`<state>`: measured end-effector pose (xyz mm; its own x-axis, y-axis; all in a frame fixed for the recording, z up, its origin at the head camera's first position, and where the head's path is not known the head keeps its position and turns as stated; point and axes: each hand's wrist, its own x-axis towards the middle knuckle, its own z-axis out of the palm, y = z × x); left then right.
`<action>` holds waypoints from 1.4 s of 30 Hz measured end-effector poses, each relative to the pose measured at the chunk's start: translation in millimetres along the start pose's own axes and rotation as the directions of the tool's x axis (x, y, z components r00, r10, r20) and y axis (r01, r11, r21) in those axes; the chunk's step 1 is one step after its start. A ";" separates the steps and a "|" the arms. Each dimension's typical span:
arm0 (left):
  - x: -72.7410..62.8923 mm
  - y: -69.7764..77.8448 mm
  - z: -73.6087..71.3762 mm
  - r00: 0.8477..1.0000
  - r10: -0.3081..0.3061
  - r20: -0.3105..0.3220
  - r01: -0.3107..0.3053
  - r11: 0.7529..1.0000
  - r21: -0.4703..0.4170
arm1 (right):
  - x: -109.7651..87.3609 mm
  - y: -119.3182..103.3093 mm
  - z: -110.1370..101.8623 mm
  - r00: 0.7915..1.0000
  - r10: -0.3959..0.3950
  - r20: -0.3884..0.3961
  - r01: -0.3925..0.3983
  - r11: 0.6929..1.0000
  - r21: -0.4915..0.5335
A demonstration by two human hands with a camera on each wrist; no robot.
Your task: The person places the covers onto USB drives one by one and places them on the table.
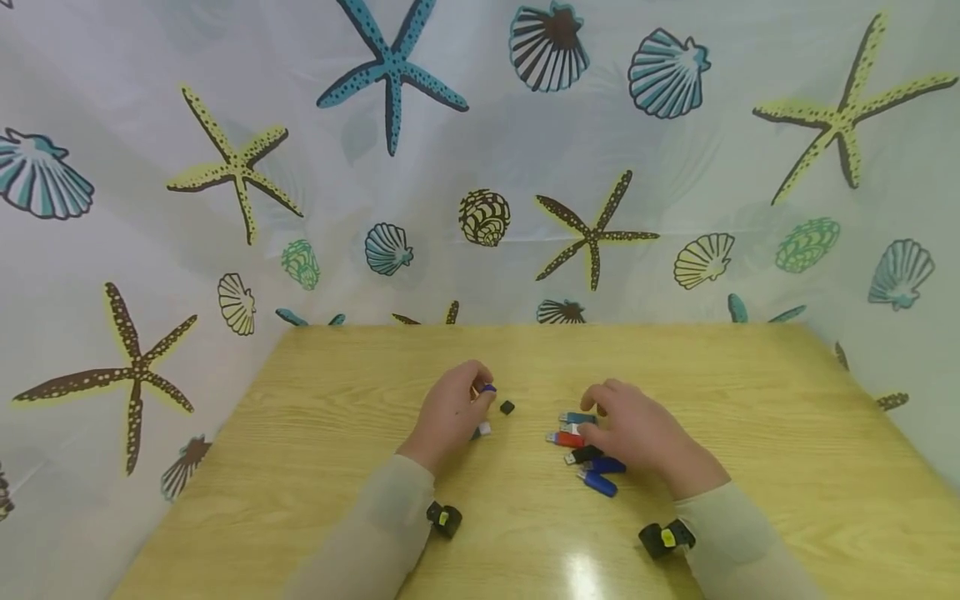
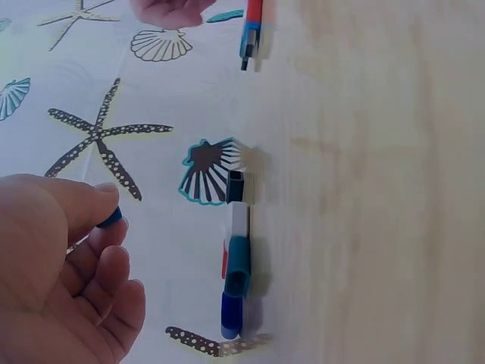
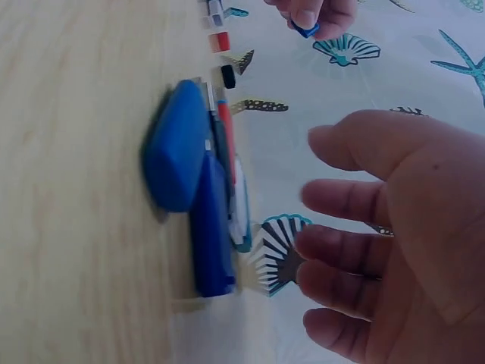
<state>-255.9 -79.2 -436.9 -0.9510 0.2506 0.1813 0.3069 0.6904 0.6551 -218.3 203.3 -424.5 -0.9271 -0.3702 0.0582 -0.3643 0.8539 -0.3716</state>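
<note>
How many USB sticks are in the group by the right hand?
6, from far to near: teal stick, white stick, red stick, black stick, blue stick, second blue stick, all on the table by the right hand. The hand may hide more.

Covered, cropped and blurred

Can see only a bit of the blue cap (image 1: 489, 387) in the left hand (image 1: 448, 412), centre of the head view, and just below it only part of the teal cap (image 1: 476, 433). Cannot follow the white stick (image 1: 575, 428) past the right hand (image 1: 633, 427). Lose both sleeves (image 1: 367, 533) at the bottom edge. In the left wrist view, lose the red stick (image 2: 254, 11) at the top edge. In the right wrist view, see the lower blue stick (image 3: 211, 246) partly hidden behind the nearer, blurred blue stick (image 3: 178, 148), left of centre.
</note>
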 end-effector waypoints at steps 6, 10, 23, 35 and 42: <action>-12.9 3.6 -2.6 1.000 -0.013 -0.011 0.012 0.995 -0.098 | -3.7 -6.3 -11.7 0.990 -0.011 0.139 0.009 1.000 0.014; -17.3 4.9 -3.5 1.000 -0.007 -0.026 0.003 0.990 -0.138 | -6.5 -11.6 -17.4 0.976 0.005 0.220 -0.003 1.000 -0.009; -18.0 7.0 0.1 0.997 -0.080 -0.022 0.074 0.974 -0.212 | -10.4 -28.3 -19.0 0.948 0.026 0.316 0.014 0.992 -0.124; -17.5 13.3 4.3 0.997 -0.076 0.002 0.074 0.980 -0.185 | -5.7 -32.4 -6.6 0.946 0.020 0.323 0.032 0.987 -0.157; -19.2 15.1 7.6 0.997 -0.072 0.029 0.077 0.971 -0.228 | -5.2 -28.0 -1.3 0.961 -0.082 0.263 0.120 0.984 -0.132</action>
<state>-232.7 -68.5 -436.1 -0.9690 0.2203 0.1122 0.2162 0.5350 0.8167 -203.4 181.7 -413.2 -0.8386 -0.5216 -0.1572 -0.4810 0.8443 -0.2362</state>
